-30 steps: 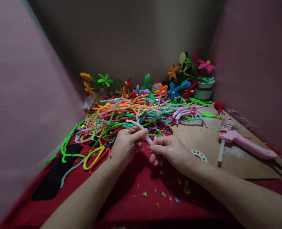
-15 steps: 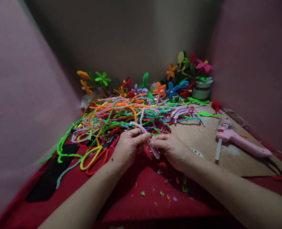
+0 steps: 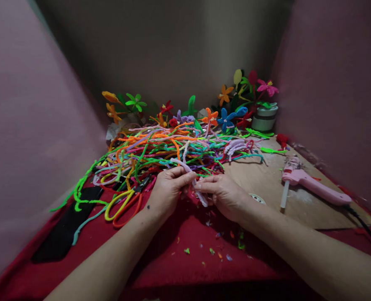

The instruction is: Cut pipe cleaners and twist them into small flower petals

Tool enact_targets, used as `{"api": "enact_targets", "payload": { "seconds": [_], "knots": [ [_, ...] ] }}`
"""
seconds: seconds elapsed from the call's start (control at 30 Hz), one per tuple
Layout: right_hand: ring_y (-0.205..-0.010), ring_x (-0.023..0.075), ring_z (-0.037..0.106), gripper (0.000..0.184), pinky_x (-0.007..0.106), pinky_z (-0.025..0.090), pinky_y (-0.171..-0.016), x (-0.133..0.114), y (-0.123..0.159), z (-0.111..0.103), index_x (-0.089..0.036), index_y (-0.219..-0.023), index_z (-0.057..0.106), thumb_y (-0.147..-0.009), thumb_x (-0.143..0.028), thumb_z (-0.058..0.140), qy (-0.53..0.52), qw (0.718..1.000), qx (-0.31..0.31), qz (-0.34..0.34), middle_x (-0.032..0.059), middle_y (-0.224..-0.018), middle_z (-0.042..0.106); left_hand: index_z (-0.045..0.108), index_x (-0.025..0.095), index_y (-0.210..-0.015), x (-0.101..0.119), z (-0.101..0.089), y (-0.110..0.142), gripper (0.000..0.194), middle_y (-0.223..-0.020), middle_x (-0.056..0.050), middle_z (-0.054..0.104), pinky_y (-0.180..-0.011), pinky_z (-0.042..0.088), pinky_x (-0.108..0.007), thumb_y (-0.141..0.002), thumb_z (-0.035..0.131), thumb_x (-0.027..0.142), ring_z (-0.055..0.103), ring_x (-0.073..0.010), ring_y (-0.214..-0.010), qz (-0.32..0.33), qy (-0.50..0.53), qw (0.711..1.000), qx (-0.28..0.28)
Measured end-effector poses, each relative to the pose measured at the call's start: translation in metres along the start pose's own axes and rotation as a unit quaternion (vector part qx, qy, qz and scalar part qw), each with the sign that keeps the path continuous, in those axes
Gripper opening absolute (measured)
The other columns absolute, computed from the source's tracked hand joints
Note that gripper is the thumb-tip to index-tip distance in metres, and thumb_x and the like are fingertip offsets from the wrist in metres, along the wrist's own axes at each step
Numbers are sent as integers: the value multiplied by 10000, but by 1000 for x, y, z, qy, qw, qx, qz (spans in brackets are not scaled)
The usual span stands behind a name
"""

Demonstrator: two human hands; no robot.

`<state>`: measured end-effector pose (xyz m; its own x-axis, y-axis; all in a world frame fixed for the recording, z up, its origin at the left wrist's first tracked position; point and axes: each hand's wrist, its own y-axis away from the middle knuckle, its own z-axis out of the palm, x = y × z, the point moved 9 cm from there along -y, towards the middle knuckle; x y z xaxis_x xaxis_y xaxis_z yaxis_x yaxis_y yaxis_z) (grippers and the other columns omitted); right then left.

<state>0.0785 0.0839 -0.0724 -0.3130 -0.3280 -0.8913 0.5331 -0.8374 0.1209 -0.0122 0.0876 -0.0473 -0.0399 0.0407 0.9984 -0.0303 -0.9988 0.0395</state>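
A pale lilac pipe cleaner (image 3: 201, 198), folded or twisted with two loose ends pointing up and away, is held between both hands over the red cloth. My left hand (image 3: 172, 187) pinches its middle between thumb and fingers. Close beside it, my right hand (image 3: 223, 193) grips the lower part with its fingertips, and a short looped end sticks out below. Just beyond the hands lies a heap of coloured pipe cleaners (image 3: 160, 146). Left of my left hand are scissors (image 3: 120, 205) with yellow and red handles.
A pink glue gun (image 3: 317, 187) with its cord rests on a brown board (image 3: 251, 171) at the right. Pipe-cleaner flowers (image 3: 226, 119) and a pale pot (image 3: 263, 119) stand at the back. On the left lies a flat black object (image 3: 66, 225). Small scraps (image 3: 212, 251) dot the red cloth (image 3: 179, 276).
My right hand has shifted its grip up the pipe cleaner, closer to my left hand, so the lower end now shows below the fingers. The view has turned slightly.
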Motion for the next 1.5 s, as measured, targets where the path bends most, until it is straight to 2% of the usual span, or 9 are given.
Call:
{"api": "enact_targets", "payload": {
  "seconds": [0.17,0.5,0.73,1.0,1.13,1.23,1.37,1.43,1.5],
  "knots": [
    [-373,60,349,231,243,201,-417,-1,1,3,-148,-445,499,-625,-210,631,24,1000,-6,8,-37,-396,450,568,144,-622,3,0,-1,207,-471,59,426,-418,238,-190,-704,641,320,322,-39,-409,26,-2,1000,-7],
    [-361,55,404,208,204,295,-363,5,-1,-7,-144,-583,553,-605,-274,713,11,999,19,27,-43,-453,510,575,135,-635,6,0,0,203,-468,55,424,-422,234,-189,-732,624,307,323,-39,-414,47,-27,999,-6],
    [-337,49,385,202,187,298,-320,4,-3,-9,-139,-592,559,-609,-275,707,20,999,22,15,-45,-447,497,580,126,-651,3,-2,-3,214,-461,52,451,-405,248,-178,-730,624,320,347,-35,-395,49,-41,998,-5],
    [-333,48,370,230,191,256,-326,-3,-2,-12,-131,-580,564,-614,-322,686,51,997,53,-17,-31,-438,506,576,138,-712,-8,-3,-6,227,-481,40,521,-331,258,-166,-713,635,357,383,-44,-333,8,-34,999,-6],
    [-335,49,361,213,199,252,-333,-6,-1,-14,-129,-577,567,-618,-308,676,46,996,65,-25,-29,-437,505,576,141,-717,-4,1,-5,182,-544,34,546,-377,335,-174,-694,659,301,436,-55,-392,26,-5,999,-27],
    [-327,47,353,211,201,250,-329,-7,-2,-16,-132,-560,558,-597,-295,687,31,997,70,-22,-43,-415,476,602,137,-742,4,5,-2,139,-606,25,564,-442,378,-185,-688,666,248,466,-61,-456,58,-29,997,-42],
    [-320,45,350,220,197,229,-314,-9,-3,-16,-137,-524,533,-578,-281,690,21,998,56,-27,-45,-406,468,659,146,-764,25,2,3,86,-733,-15,616,-595,450,-218,-726,624,215,555,-116,-654,149,-134,980,-11],
    [-326,46,356,209,195,217,-313,-11,-3,-14,-138,-519,527,-575,-266,683,23,998,46,-29,-37,-421,488,677,166,-794,37,3,8,106,-808,-30,621,-676,462,-230,-764,584,208,572,-137,-762,224,-205,953,-14],
    [-327,46,354,182,196,202,-313,-11,-2,-12,-141,-511,524,-574,-236,665,28,999,37,-25,-35,-421,492,679,197,-875,48,9,16,157,-866,-39,605,-710,462,-233,-803,539,208,569,-137,-814,310,-294,903,-37]
  ]
}}
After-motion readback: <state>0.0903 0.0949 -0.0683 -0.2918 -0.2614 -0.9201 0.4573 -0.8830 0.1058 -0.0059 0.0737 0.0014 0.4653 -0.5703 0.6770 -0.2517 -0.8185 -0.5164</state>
